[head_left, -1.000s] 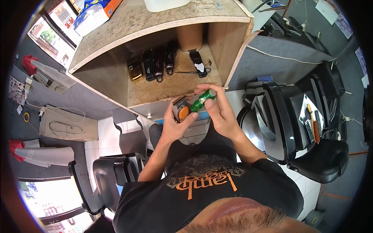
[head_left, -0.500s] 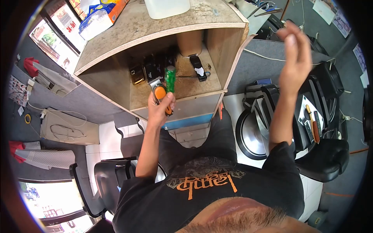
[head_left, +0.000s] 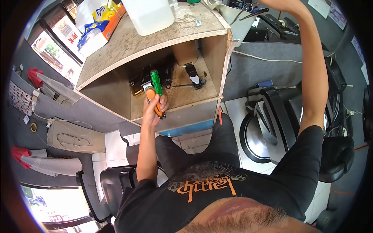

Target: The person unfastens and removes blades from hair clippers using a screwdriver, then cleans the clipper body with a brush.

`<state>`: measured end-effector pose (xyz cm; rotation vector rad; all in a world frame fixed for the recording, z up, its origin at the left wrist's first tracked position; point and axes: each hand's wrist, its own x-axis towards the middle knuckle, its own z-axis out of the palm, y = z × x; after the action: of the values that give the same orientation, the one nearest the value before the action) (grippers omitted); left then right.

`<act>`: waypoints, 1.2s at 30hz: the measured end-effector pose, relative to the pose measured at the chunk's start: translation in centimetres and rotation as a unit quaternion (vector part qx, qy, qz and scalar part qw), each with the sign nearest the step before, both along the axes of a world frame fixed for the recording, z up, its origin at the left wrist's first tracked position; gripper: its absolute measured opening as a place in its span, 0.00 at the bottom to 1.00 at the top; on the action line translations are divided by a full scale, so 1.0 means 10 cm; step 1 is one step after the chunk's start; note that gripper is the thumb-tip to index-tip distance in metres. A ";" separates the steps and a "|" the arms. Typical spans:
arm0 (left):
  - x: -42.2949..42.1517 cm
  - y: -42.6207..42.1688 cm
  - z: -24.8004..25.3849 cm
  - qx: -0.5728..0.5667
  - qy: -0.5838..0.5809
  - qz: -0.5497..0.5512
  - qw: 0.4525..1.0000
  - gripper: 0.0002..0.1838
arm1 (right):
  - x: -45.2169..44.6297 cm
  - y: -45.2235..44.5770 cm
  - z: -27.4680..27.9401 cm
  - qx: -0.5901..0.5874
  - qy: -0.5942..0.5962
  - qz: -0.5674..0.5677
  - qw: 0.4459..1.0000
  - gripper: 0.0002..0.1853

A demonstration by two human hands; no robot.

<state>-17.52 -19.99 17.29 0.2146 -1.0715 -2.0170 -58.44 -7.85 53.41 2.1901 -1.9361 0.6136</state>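
My left hand (head_left: pixel 150 112) is closed around an orange-and-silver hair clipper (head_left: pixel 150 94) together with a screwdriver with a green handle (head_left: pixel 155 79). It holds both in front of the open wooden cabinet (head_left: pixel 112 87). Behind them on the shelf are a gold clipper (head_left: pixel 135 87) and some dark items, partly covered. A black clipper (head_left: pixel 191 73) with a white patch lies farther right, beside scissors (head_left: pixel 203 82). Stretched up to the top edge, my right hand (head_left: pixel 281 3) is partly cut off, its fingers not clearly visible, near a holder with scissors and other tools (head_left: pixel 248 11).
On the cabinet top stand a translucent white container (head_left: pixel 149 17) and an orange-and-blue package (head_left: pixel 97 29). A black barber chair (head_left: pixel 278 112) is on the right, another chair (head_left: pixel 112 184) at lower left. A white cable (head_left: pixel 268 57) runs along the grey wall.
My right hand has moved up and forward from the right side to the top edge. My left hand has shifted slightly left, still holding the clipper and screwdriver. The view has shifted too.
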 end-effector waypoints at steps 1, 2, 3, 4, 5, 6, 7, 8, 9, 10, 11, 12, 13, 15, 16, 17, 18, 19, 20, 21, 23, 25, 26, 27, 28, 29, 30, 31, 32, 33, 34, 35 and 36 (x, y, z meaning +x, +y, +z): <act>0.00 -0.01 0.00 -0.006 -0.006 0.000 1.000 0.07 | 0.02 -0.03 0.02 0.017 0.030 -0.003 0.999 0.16; 0.00 -0.02 -0.01 -0.006 -0.009 0.000 1.000 0.07 | 0.07 -0.04 0.03 0.008 0.006 0.012 1.000 0.14; 0.00 -0.02 -0.02 -0.005 -0.012 0.001 1.000 0.07 | 0.11 -0.08 0.04 -0.002 -0.005 0.029 1.000 0.14; 0.00 -0.01 -0.02 -0.004 -0.014 0.002 1.000 0.07 | 0.15 -0.12 0.05 -0.010 -0.016 0.046 0.999 0.14; 0.01 -0.01 -0.03 -0.001 -0.016 0.006 1.000 0.07 | 0.15 -0.14 0.04 -0.019 -0.028 0.064 0.997 0.14; 0.00 0.02 0.00 0.003 -0.017 0.009 1.000 0.07 | 0.11 -0.19 0.02 -0.014 -0.025 0.064 0.998 0.14; -0.01 0.03 0.02 0.005 -0.018 0.012 1.000 0.07 | 0.06 -0.24 0.02 -0.010 -0.021 0.063 0.998 0.14; -0.01 0.02 0.02 0.003 -0.017 0.009 1.000 0.07 | 0.02 -0.28 0.01 -0.006 -0.017 0.061 0.998 0.14; -0.01 0.01 0.01 0.000 -0.014 0.006 1.000 0.07 | -0.01 -0.28 0.01 -0.009 -0.015 0.057 0.998 0.15; -0.01 0.01 0.01 -0.002 -0.012 0.003 1.000 0.07 | -0.01 -0.28 0.00 -0.010 -0.012 0.052 0.999 0.15; -0.01 0.02 0.02 -0.001 -0.012 0.004 1.000 0.07 | -0.01 -0.28 0.00 -0.011 -0.010 0.047 0.999 0.15; -0.01 0.03 0.03 0.000 -0.013 0.006 1.000 0.07 | -0.04 -0.29 -0.02 -0.041 -0.009 0.064 0.997 0.15; -0.01 0.04 0.03 0.002 -0.014 0.008 1.000 0.07 | -0.09 -0.28 -0.06 -0.070 -0.009 0.082 0.994 0.15; -0.01 0.04 0.02 0.004 -0.019 0.017 1.000 0.07 | -0.17 -0.24 -0.15 -0.128 -0.059 0.087 0.986 0.15; -0.01 0.03 0.01 0.006 -0.023 0.019 1.000 0.07 | -0.15 -0.16 -0.23 -0.156 -0.108 0.072 0.979 0.15; 0.01 0.02 0.00 0.004 -0.024 0.024 0.999 0.07 | -0.11 -0.02 -0.31 -0.184 -0.156 0.052 0.969 0.15; 0.02 0.00 -0.02 0.003 -0.025 0.023 0.999 0.07 | -0.06 0.21 -0.39 -0.203 -0.166 0.016 0.965 0.15; 0.02 0.01 -0.05 0.006 -0.027 0.016 0.999 0.08 | -0.08 0.37 -0.51 -0.235 -0.210 0.004 0.949 0.15; 0.02 0.02 -0.04 0.002 -0.038 0.028 0.999 0.08 | -0.12 0.54 -0.68 -0.270 -0.251 -0.012 0.930 0.15; 0.02 0.00 -0.05 0.005 -0.038 0.033 0.999 0.08 | -0.17 0.71 -0.88 -0.306 -0.287 -0.032 0.907 0.15; 0.04 -0.02 -0.06 0.026 -0.050 0.041 0.998 0.08 | -0.29 1.06 -1.38 -0.358 -0.321 -0.068 0.874 0.15; 0.01 -0.02 -0.04 0.021 -0.053 0.034 0.998 0.08 | -0.66 1.51 -2.11 -0.354 -0.288 -0.145 0.878 0.16; 0.01 -0.02 -0.03 0.022 -0.053 0.031 0.998 0.07 | -0.57 1.67 -2.35 -0.345 -0.326 -0.177 0.862 0.15; 0.01 -0.05 -0.04 0.025 -0.048 0.019 0.998 0.07 | -0.44 1.80 -2.55 -0.337 -0.365 -0.203 0.844 0.15; 0.02 -0.03 -0.04 0.029 -0.051 0.017 0.998 0.06 | -0.42 1.97 -2.76 -0.313 -0.359 -0.250 0.843 0.15; 0.01 -0.05 -0.03 0.029 -0.052 0.018 0.998 0.06 | -0.48 2.17 -2.95 -0.292 -0.354 -0.291 0.840 0.14; 0.01 -0.05 -0.04 0.029 -0.052 0.013 0.998 0.06 | -0.59 2.39 -3.10 -0.293 -0.268 -0.352 0.848 0.14; 0.01 -0.04 -0.04 0.029 -0.051 0.010 0.998 0.06 | -0.69 2.63 -3.13 -0.269 -0.219 -0.442 0.827 0.13; 0.02 -0.05 -0.04 0.027 -0.050 0.008 0.998 0.07 | -0.94 2.89 -3.25 -0.297 -0.166 -0.473 0.813 0.13; 0.02 -0.04 -0.05 0.026 -0.049 0.008 0.998 0.07 | -1.27 3.20 -3.36 -0.289 -0.082 -0.513 0.804 0.13; 0.01 -0.03 -0.05 0.025 -0.048 0.011 0.998 0.06 | -1.51 3.49 -3.44 -0.205 0.036 -0.590 0.780 0.16; 0.00 -0.03 -0.05 0.023 -0.046 0.016 0.999 0.06 | -1.73 3.72 -3.54 -0.131 0.022 -0.623 0.771 0.18; -0.02 -0.02 -0.05 0.020 -0.046 0.014 0.999 0.07 | -2.20 4.05 -3.88 -0.069 0.079 -0.633 0.767 0.18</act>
<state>-17.70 -20.20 16.81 0.3448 -1.0795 -2.0216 -80.46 32.65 14.57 0.4335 -2.5024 0.2529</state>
